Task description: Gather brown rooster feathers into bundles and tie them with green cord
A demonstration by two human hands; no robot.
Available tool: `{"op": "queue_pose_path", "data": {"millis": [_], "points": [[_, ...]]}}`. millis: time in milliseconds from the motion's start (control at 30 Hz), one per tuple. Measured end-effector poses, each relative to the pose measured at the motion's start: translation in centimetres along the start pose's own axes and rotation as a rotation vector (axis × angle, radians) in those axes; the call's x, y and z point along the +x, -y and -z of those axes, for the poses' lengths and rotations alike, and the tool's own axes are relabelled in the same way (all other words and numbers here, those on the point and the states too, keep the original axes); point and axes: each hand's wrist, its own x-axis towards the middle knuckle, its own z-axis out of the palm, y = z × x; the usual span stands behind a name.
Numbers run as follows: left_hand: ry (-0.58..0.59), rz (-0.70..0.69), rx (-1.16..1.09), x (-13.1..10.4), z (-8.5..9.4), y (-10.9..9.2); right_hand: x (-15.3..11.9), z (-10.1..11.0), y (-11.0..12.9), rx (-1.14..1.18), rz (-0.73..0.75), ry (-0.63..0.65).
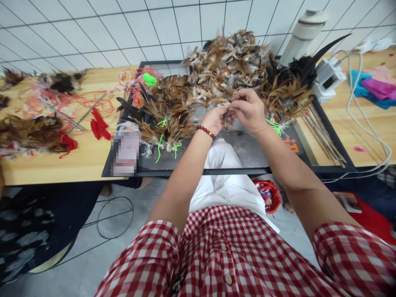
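Both hands up over the tray [247, 154], fingertips meeting just in front of the feather pile [229, 62]. Left hand [216, 118]: grip closed, fingers curled, small brown tuft [227, 122] pinched at the fingertips and hanging just below them. Right hand [249, 110]: thumb and index brought together at the tuft's upper end, touching the left fingertips. Can't make out whether the right grip has hold of the tuft itself or of something finer; too small. Red bracelet [206, 132] on left wrist.

Tray sits on the desk [77, 167], near edge over the lap. Pile fills its back half, up near the tiled wall [123, 37]. Left of the hands: brown bunches [168, 123] with green ties, a blurred-out item [126, 152] in the near left corner. Right: more brown feathers, a black bunch [305, 72] behind them, then thin rods [324, 136] along the tray's right side. White bottle [301, 37] behind the tray; white adapter [329, 78] just beside the black bunch, cable looping right. Coloured cloths [377, 88] farther right. Red yarn [99, 123] left of the tray.
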Motion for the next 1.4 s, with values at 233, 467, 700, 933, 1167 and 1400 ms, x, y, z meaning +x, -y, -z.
{"op": "queue_pose_path", "data": {"millis": [233,467,700,933,1167,1400], "points": [[0.018,-0.058,-0.041,0.7,0.5,0.3,0.1,-0.2,0.2,0.04,-0.057,0.105],[-0.001,-0.118,0.017,0.7,0.5,0.3,0.1,-0.2,0.2,0.02,-0.049,0.144],[-0.154,-0.225,0.027,1.3,-0.7,1.4,-0.4,-0.7,-0.4,0.023,0.024,0.19],[-0.235,-0.286,0.088,2.0,-0.1,1.6,-0.1,-0.5,-0.3,0.078,-0.107,-0.068],[-0.199,-0.248,0.137,0.8,-0.9,1.3,0.1,-0.6,0.1,0.085,-0.123,-0.053],[-0.116,-0.161,0.159,-0.7,-1.9,0.5,0.2,-0.6,-1.9,0.106,-0.192,-0.127]]}}
